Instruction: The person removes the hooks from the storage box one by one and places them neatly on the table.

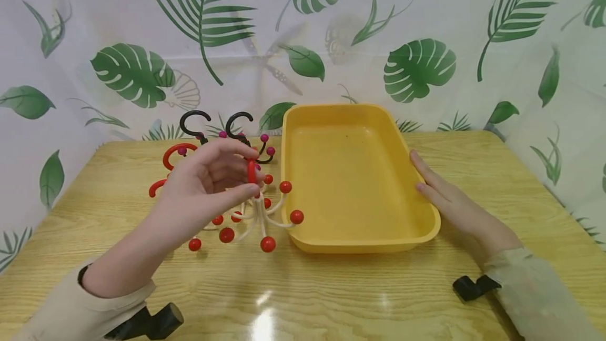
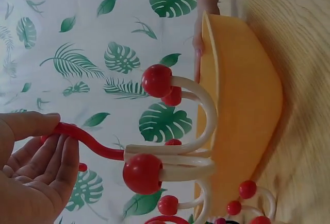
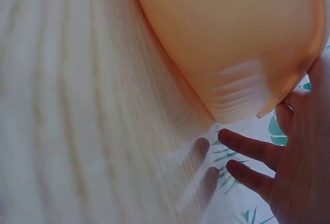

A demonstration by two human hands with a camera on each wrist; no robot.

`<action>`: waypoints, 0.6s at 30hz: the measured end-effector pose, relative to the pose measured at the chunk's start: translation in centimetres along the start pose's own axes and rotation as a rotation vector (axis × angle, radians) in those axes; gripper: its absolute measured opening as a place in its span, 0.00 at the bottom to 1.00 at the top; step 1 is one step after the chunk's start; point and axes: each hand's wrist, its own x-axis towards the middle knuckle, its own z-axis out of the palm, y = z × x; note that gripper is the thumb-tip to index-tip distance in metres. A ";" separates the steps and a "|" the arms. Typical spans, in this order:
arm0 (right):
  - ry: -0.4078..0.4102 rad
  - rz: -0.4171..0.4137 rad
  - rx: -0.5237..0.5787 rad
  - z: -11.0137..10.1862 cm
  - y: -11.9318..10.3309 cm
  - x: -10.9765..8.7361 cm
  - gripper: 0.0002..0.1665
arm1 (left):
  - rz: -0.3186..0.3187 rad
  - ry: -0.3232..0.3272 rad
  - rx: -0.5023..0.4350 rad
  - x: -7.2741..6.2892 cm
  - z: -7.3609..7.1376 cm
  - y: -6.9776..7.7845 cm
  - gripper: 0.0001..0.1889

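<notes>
My left hand [image 1: 203,178] pinches the red hook of a rack hanger [image 1: 267,244] between thumb and fingertips. The hanger has several curved white arms tipped with red balls, and hangs close beside the left rim of a yellow tray [image 1: 360,249]. In the left wrist view, the red hook [image 2: 98,148] runs from the fingers to the white arms. At the tray's right rim, my right hand [image 1: 450,204] rests its thumb and a finger. Seen from the right wrist, other fingers [image 3: 252,149] stretch out straight below the tray wall [image 3: 232,38].
More ball-tipped hangers lie on the wooden table [image 1: 369,299] left of the tray, partly behind my left hand. Some have black hooks [image 1: 194,120] with magenta balls, others red hooks [image 1: 177,151]. A leaf-printed sheet [image 1: 360,30] stands behind the table.
</notes>
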 end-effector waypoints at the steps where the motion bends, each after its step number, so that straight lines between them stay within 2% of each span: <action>1: -0.001 0.002 0.003 0.0 0.0 0.0 0.35 | -0.006 0.007 0.014 -0.3 -0.3 -0.2 0.20; 5: -0.001 0.008 0.009 -0.1 -0.1 0.1 0.35 | -0.031 0.026 0.064 -1.1 -1.1 -1.2 0.20; 13: -0.004 0.025 0.002 -0.1 -0.3 0.0 0.35 | -0.096 0.010 0.094 -2.2 -1.7 -2.9 0.19; 18: -0.010 0.028 0.004 0.0 -0.4 0.0 0.35 | -0.090 -0.003 0.096 -2.6 -1.6 -3.9 0.18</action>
